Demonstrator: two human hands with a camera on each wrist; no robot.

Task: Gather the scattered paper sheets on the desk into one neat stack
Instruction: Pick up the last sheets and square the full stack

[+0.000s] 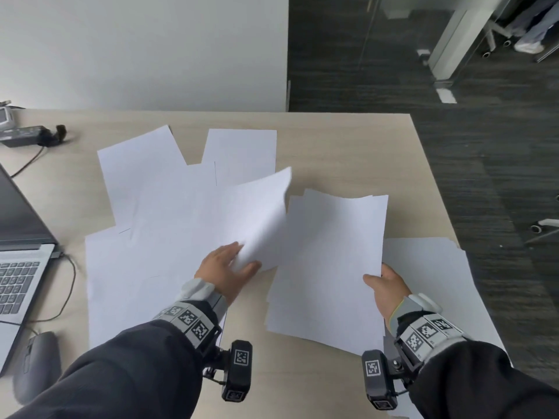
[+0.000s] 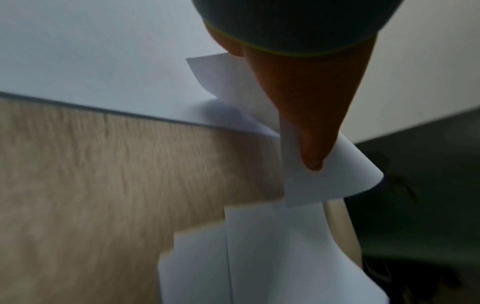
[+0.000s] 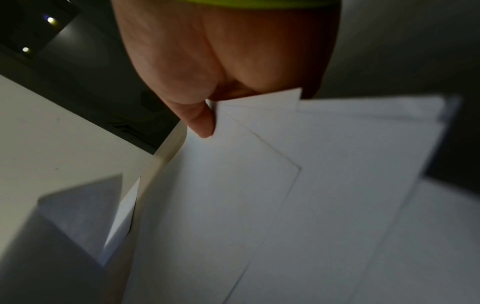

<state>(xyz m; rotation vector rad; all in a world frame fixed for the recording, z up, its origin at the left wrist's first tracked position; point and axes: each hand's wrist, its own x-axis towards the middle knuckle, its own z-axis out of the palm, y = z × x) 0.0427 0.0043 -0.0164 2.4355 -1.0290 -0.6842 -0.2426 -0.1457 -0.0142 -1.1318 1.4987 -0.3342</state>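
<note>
— What do we record as gathered?

— A loose bundle of sheets [image 1: 329, 261], edges not squared, pinched at its near right corner by the right hand [image 1: 388, 290]. It lies toward the right edge of the tabletop [image 1: 348, 140], partly lifted.

— And the left hand [image 1: 225, 267]?

— We find it gripping the near corner of one curled sheet [image 1: 260, 213], raised just beside the bundle.

— What remains?

— We judge the task under way, well short of done. Overlapping sheets [image 1: 157, 189] cover the middle toward the far edge, and more sheets [image 1: 429, 267] lie beneath the bundle at the right edge. All need collecting, then squaring.
</note>
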